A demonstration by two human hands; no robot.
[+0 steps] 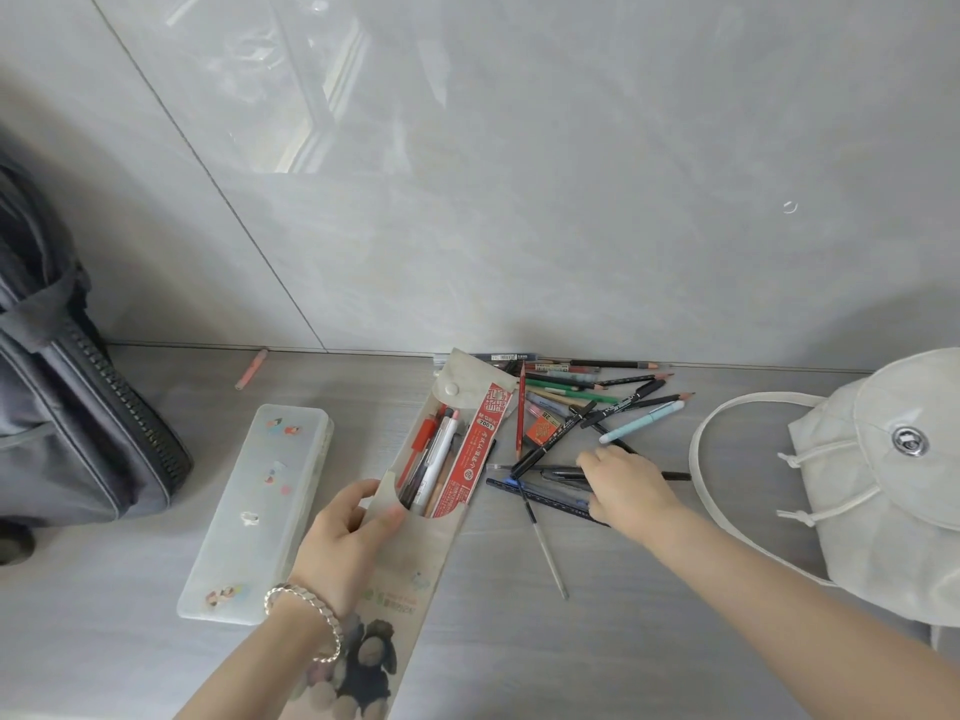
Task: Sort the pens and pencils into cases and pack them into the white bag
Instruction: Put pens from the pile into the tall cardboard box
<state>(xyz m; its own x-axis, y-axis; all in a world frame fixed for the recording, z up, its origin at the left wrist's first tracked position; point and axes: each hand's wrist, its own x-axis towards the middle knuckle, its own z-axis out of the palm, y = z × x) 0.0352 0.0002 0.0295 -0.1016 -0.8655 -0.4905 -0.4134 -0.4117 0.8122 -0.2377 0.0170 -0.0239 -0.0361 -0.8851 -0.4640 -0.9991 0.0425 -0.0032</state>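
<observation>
A dark grey bag point(78, 407) with a heavy zip sits at far left on the grey floor, a pink pen point(251, 368) lying loose by the wall. Beside it lies a frosted plastic pencil case point(260, 506), shut, dotted with small stickers. My left hand point(343, 537), bracelet point(306, 610) at the wrist, grips the soft pouch case point(415, 553) at its open mouth, thumb outside; inside stand pens and a red box point(475, 454) marked "7001". My right hand point(623, 485) reaches palm-down into the loose pile of pens and pencils point(587, 407), fingers curled over dark pens; whether they have closed on one I cannot tell. A small red box there reads "2B". The white bag point(883, 491) rests at far right
</observation>
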